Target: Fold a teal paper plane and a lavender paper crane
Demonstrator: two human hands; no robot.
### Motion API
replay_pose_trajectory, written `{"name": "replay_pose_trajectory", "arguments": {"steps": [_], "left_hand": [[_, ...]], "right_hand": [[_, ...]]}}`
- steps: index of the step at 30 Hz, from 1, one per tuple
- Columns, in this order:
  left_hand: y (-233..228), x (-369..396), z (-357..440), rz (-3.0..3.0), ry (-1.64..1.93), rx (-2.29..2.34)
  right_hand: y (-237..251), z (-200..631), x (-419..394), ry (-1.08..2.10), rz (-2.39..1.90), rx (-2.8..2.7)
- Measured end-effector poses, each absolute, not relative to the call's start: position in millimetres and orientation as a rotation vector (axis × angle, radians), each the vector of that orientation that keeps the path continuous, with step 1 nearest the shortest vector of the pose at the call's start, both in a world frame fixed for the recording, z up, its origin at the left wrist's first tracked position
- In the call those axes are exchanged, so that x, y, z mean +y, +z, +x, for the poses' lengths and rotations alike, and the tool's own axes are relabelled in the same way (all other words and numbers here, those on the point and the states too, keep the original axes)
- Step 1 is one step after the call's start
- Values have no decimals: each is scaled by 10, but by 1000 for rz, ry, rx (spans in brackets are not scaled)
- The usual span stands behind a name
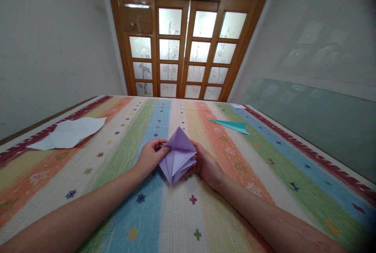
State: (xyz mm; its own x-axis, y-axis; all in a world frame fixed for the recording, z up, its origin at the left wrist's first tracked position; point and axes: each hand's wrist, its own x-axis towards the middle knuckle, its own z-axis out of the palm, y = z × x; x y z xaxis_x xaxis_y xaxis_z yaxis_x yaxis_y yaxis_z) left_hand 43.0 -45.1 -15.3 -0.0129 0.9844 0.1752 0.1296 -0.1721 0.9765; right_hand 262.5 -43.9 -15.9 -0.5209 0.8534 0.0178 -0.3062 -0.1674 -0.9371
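A folded piece of purple origami paper (178, 153) is held up between my two hands, just over the striped cloth. It is diamond-shaped, with several layers fanning apart at its lower right. My left hand (152, 154) pinches its left edge, thumb on the front face and fingers behind. On the other side my right hand (208, 166) grips the right edge; most of its fingers are hidden behind the paper.
A striped tablecloth (117, 174) with small printed motifs covers the table. A crumpled white sheet of paper (70, 131) lies at the left, a folded turquoise paper plane (232, 125) at the right. Beyond the table stand wooden doors with glass panes (188, 45), with walls on both sides.
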Motion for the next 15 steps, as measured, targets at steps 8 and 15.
{"name": "replay_pose_trajectory", "arguments": {"steps": [8,15], "left_hand": [[-108,-513,460,1664,1336,1342],[-85,-545,501,1760,1289,1372]], "right_hand": [[-197,2583,-483,1579,-806,-1450],[-178,2549,-481,1305,-862,-1552]]}}
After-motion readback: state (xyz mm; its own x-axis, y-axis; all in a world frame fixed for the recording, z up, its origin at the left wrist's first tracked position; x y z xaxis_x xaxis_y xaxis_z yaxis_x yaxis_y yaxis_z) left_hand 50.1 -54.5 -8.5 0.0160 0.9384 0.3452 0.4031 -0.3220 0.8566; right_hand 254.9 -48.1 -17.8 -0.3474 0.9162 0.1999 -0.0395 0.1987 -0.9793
